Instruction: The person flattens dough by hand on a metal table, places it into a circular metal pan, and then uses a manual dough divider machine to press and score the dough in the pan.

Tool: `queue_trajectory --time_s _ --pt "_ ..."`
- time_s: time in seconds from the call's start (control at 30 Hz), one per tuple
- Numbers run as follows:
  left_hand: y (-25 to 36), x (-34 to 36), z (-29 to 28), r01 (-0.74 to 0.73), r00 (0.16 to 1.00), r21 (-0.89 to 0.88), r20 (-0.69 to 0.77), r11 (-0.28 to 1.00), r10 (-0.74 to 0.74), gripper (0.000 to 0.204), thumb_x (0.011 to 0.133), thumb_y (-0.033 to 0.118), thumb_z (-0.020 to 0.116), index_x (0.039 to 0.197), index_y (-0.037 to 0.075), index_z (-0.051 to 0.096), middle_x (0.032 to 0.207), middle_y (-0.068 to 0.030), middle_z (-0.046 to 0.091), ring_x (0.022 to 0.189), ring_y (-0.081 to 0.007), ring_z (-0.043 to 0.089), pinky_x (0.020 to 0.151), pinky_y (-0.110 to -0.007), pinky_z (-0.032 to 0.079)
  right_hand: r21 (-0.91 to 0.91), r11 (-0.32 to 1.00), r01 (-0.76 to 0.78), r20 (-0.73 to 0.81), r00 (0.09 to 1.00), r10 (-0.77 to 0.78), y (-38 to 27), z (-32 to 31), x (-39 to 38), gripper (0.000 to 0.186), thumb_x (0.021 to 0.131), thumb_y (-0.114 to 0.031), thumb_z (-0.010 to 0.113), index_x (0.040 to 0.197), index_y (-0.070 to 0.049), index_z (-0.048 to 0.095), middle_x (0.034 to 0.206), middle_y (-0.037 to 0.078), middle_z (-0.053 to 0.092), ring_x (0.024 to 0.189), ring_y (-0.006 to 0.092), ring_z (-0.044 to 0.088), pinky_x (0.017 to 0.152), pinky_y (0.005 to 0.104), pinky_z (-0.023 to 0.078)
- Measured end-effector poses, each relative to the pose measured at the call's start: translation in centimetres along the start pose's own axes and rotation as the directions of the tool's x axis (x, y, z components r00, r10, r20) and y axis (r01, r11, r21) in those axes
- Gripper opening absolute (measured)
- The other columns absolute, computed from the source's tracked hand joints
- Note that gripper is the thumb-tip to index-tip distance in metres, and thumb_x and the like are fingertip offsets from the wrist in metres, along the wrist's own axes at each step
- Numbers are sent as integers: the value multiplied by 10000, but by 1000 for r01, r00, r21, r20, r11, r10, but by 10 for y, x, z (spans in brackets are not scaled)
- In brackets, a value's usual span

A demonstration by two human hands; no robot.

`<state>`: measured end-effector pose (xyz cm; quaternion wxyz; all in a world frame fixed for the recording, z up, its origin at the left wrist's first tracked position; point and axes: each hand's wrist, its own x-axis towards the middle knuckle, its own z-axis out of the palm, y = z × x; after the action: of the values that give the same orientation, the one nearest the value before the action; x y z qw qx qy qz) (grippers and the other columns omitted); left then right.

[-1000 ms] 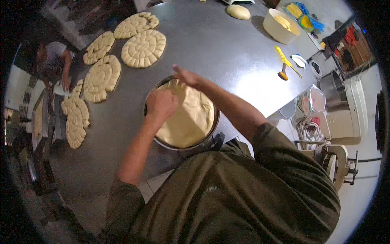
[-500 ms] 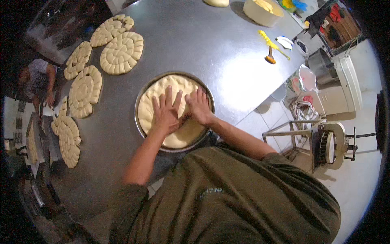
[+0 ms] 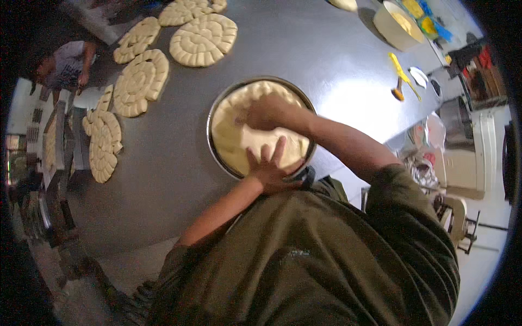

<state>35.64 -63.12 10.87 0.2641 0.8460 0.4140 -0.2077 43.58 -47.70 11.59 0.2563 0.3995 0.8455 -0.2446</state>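
Note:
A round metal pan (image 3: 211,130) holds pale dough (image 3: 231,144) with a dimpled edge, on the steel table. My left hand (image 3: 269,171) lies over the lower part of the dough near the pan's front rim, fingers spread. My right hand (image 3: 269,114) reaches across the upper middle of the dough from the right, low over it or touching it; its fingers are smeared and shadowed. Left and behind the pan are several flat rounds of cut dough (image 3: 202,41), some in spiral patterns.
At the back right of the steel table (image 3: 304,43) are a white tub (image 3: 391,35) of yellow mixture, a dough ball (image 3: 342,2) and a yellow-smeared brush (image 3: 397,92). A co-worker (image 3: 65,62) bends by metal trays at the left. A machine (image 3: 459,223) stands at the right.
The right hand has moved inward from the pan's right side to the upper middle. The left hand has shifted down toward the front rim. The whole view has shifted as the head moved.

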Motion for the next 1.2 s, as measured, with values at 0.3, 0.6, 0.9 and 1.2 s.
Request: queue_trajectory --time_s 0.3,0.6,0.9,1.2 --pt "-30 -27 2 -155 919 -415 -394 896 -23 883 980 726 409 1659 197 212 1607 -308 342 1422 -489 435 1174 -760 190 155 984 88 178 977 -115 -70 -73 -1 961 947 -859 231 1640 -200 327 1731 176 145 1550 521 171 1174 698 284" --pt "-51 -78 22 166 948 -7 -275 986 -162 1047 928 757 496 1589 -39 337 1640 -333 282 1478 -457 377 1253 -564 193 414 909 40 97 991 -88 18 -65 -11 925 976 -824 125 1658 -205 226 1723 179 140 1600 385 48 1269 621 183" --pt "-36 -63 76 227 605 -102 -765 969 -222 706 1025 434 480 1592 24 381 1680 -287 220 1473 -516 314 1232 -637 174 -278 917 286 -62 947 -315 35 63 -148 788 1084 -623 110 1554 -100 465 1502 226 539 1434 439 450 1240 505 300" --pt "-32 -15 66 75 230 -559 -796 826 -560 787 947 199 425 1635 -52 136 1544 -320 422 1441 -462 392 1246 -620 101 259 948 183 90 973 -212 29 23 -160 860 1043 -691 263 1331 54 581 1139 345 689 1124 481 659 1011 530 473"
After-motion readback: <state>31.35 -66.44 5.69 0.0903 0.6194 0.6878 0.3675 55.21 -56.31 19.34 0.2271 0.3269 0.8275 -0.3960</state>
